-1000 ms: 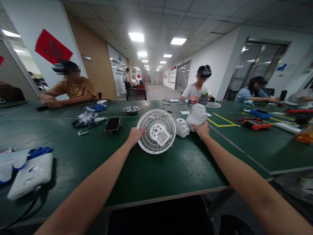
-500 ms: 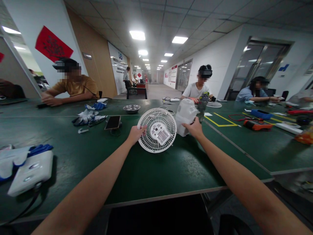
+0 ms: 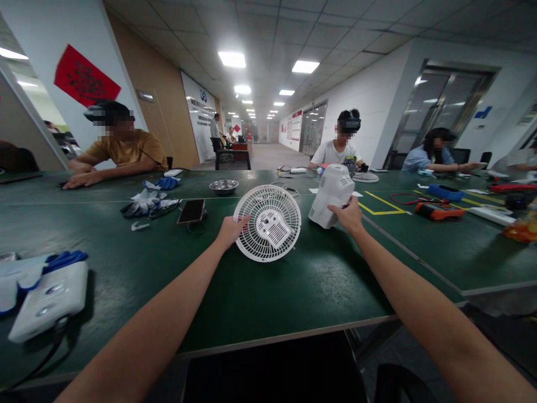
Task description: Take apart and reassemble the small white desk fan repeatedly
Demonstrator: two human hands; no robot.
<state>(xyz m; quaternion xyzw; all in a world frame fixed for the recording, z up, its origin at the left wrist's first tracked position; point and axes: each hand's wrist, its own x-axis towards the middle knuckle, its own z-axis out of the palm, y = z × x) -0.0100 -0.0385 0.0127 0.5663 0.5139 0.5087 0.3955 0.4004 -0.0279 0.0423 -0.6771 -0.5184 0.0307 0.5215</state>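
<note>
My left hand (image 3: 231, 230) is closed on the left rim of a round white fan grille (image 3: 289, 215), which is tilted up with its slotted hub facing me. To its right, my right hand (image 3: 349, 215) grips the lower right side of a white plastic fan housing (image 3: 330, 196). The housing leans to the right and stands apart from the grille. Its lower edge is at or just above the green table (image 3: 268, 299); I cannot tell if it touches.
A phone (image 3: 192, 211), gloves (image 3: 145, 201) and a metal bowl (image 3: 224, 186) lie left of the grille. At the near left is a white box (image 3: 52, 299) with a cable. An orange multimeter (image 3: 438, 211) lies right. Co-workers sit across the table.
My right hand has moved the white housing to the right, away from the grille, and tilted it rightward. The grille in my left hand stays nearly where it was.
</note>
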